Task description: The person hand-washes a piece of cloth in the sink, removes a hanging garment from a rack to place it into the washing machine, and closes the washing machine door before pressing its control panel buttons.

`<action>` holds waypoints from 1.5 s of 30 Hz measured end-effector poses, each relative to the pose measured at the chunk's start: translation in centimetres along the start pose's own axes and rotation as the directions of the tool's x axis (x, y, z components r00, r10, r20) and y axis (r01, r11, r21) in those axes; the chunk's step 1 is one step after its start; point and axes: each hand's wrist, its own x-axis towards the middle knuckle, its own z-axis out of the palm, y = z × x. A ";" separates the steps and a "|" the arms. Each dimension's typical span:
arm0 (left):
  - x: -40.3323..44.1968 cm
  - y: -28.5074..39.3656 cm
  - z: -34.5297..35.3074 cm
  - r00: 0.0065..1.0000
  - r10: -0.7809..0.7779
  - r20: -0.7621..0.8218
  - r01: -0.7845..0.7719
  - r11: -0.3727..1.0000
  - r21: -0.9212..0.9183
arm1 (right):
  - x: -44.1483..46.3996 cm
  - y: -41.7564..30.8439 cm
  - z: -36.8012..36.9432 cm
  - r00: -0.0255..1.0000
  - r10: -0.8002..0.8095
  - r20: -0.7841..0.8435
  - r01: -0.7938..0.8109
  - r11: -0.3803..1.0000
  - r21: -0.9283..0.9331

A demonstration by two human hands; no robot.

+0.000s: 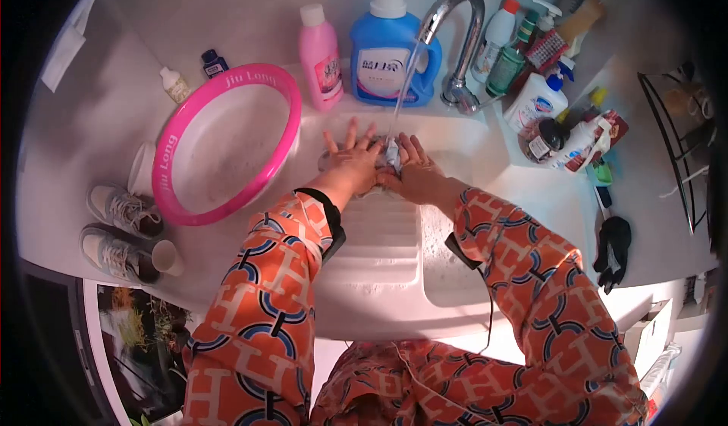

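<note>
Under the faucet (455,43), a thin stream of water runs down onto a small pale wet cloth (392,155) at the back of the sink. My left hand (350,159) lies to the left of the cloth, palm down, its fingers spread. On the other side, my right hand (415,172) rests with fingers stretched out and its thumb towards the left hand, touching the cloth's edge. Part of the cloth is hidden beneath the hands. In front of them is the ribbed washboard (371,252) of the sink (455,293).
A white basin with a pink rim (168,198) stands left, beside a pair of shoes (121,233) and a paper cup (167,258). Behind are a pink bottle (321,58) and a blue detergent jug (388,51). Several bottles crowd the right, near a white pump bottle (537,100).
</note>
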 end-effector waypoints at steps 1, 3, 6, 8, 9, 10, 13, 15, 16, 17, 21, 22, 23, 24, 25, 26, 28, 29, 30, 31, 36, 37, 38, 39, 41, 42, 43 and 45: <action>-1.0 0.6 -0.9 0.997 -0.080 0.014 0.081 0.996 -0.042 | -0.5 -0.1 -0.1 1.000 -0.009 0.008 0.009 0.999 0.036; -2.6 0.9 0.0 0.996 -0.088 0.017 0.089 0.982 -0.169 | -2.5 -0.1 -1.5 0.998 -0.025 0.053 0.018 0.990 0.137; -6.0 0.5 1.4 0.997 0.079 -0.011 -0.079 0.958 -0.275 | -6.8 -0.7 -2.3 0.998 -0.032 0.062 0.021 0.985 0.171; -8.1 -0.1 2.4 0.975 0.217 -0.034 -0.216 0.920 -0.327 | -8.7 -1.5 -3.6 0.997 0.004 0.072 -0.022 0.970 0.242; -8.5 -0.5 2.9 0.970 0.232 -0.074 -0.241 0.870 -0.430 | -8.9 -1.7 -3.2 0.998 -0.037 -0.049 0.052 0.935 0.351; -8.5 -0.5 3.2 0.969 0.231 -0.085 -0.245 0.872 -0.424 | -8.7 -2.0 -2.6 0.983 -0.063 -0.174 0.136 0.885 0.446; -7.5 -0.6 4.2 0.957 0.262 -0.126 -0.290 0.884 -0.368 | -8.0 -3.4 -0.7 0.973 -0.171 -0.153 0.204 0.949 0.240; -5.7 -1.1 4.8 0.930 0.326 -0.169 -0.361 0.897 -0.256 | -5.7 -3.3 0.3 0.981 -0.168 -0.100 0.177 0.980 0.087; -3.8 -1.7 4.5 0.949 0.301 -0.093 -0.311 0.940 -0.139 | -3.5 -2.6 1.0 0.983 -0.129 -0.131 0.130 0.991 -0.004; -0.9 -2.5 3.6 0.964 0.263 -0.022 -0.264 0.964 -0.019 | -0.8 -1.7 1.6 0.982 -0.095 -0.164 0.080 0.992 -0.095; 2.5 -1.4 2.1 0.998 -0.046 -0.052 0.048 0.999 0.026 | 3.6 -1.1 1.1 0.987 0.127 -0.095 -0.121 0.990 0.067; 1.8 -0.8 2.1 0.999 -0.035 -0.004 0.035 0.999 0.001 | 2.7 -1.6 1.1 0.994 0.074 -0.077 -0.071 0.997 0.035; 0.5 -0.1 2.5 0.999 -0.024 0.041 0.025 0.999 -0.028 | 1.0 -1.8 1.1 0.998 0.018 -0.056 -0.018 1.000 0.000; -0.7 0.3 2.9 0.996 -0.015 0.085 0.020 0.998 -0.059 | -0.8 -2.1 0.7 0.999 -0.040 -0.033 0.039 0.999 -0.036; -2.4 0.5 3.5 0.998 0.067 0.021 -0.064 0.990 -0.126 | -3.0 -2.5 -0.6 0.994 -0.106 0.031 0.106 0.994 0.000; -4.5 0.8 4.4 0.989 0.143 -0.045 -0.149 0.971 -0.190 | -4.8 -2.6 -1.4 0.980 -0.174 0.099 0.170 0.985 0.042; -4.2 0.8 4.7 0.983 0.184 -0.024 -0.185 0.963 -0.195 | -3.9 -1.4 0.3 0.979 -0.183 0.090 0.185 0.983 -0.010; -1.8 0.6 4.2 0.986 0.154 0.063 -0.145 0.980 -0.134 | -1.8 -0.7 0.9 0.986 -0.147 0.075 0.152 0.987 -0.059; 0.1 0.3 3.5 0.982 0.114 0.149 -0.105 0.992 -0.073 | 0.0 -0.3 0.8 0.991 -0.113 0.064 0.120 0.987 -0.107; 1.4 -0.6 2.2 0.972 0.158 0.173 -0.147 0.986 -0.075 | 1.6 -0.5 -0.3 0.984 -0.060 0.169 0.096 0.972 -0.215; -1.0 0.9 0.3 0.967 0.093 0.236 -0.090 0.996 -0.021 | -0.7 -2.4 -1.1 0.996 -0.035 0.087 0.040 0.997 -0.065; -2.7 1.5 -0.1 0.943 0.125 0.309 -0.108 0.992 -0.072 | -3.3 -2.6 -1.2 0.989 -0.112 0.094 0.117 0.992 -0.051; -4.1 1.5 0.2 0.943 0.179 0.280 -0.157 0.983 -0.098 | -4.6 -2.7 -1.1 0.977 -0.185 0.101 0.190 0.981 -0.036; -5.3 1.2 0.6 0.941 0.232 0.247 -0.208 0.971 -0.120 | -4.6 -2.5 -1.1 0.976 -0.187 0.113 0.191 0.981 -0.026; -4.2 1.2 0.4 0.932 0.207 0.297 -0.210 0.978 -0.022 | -4.1 -2.3 -1.2 0.973 -0.191 0.131 0.194 0.981 -0.008; -2.1 0.4 1.0 0.944 0.197 0.264 -0.204 0.979 -0.003 | -2.7 -1.7 -0.7 0.982 -0.147 0.121 0.148 0.989 0.000; 0.4 -0.6 2.5 0.953 0.190 0.234 -0.199 0.980 0.013 | -0.2 -0.5 0.3 0.988 -0.100 0.118 0.099 0.995 0.009; 3.1 -1.4 3.0 0.974 0.176 0.141 -0.171 0.984 -0.047 | 3.0 1.1 1.3 0.995 -0.025 0.102 0.017 0.997 0.076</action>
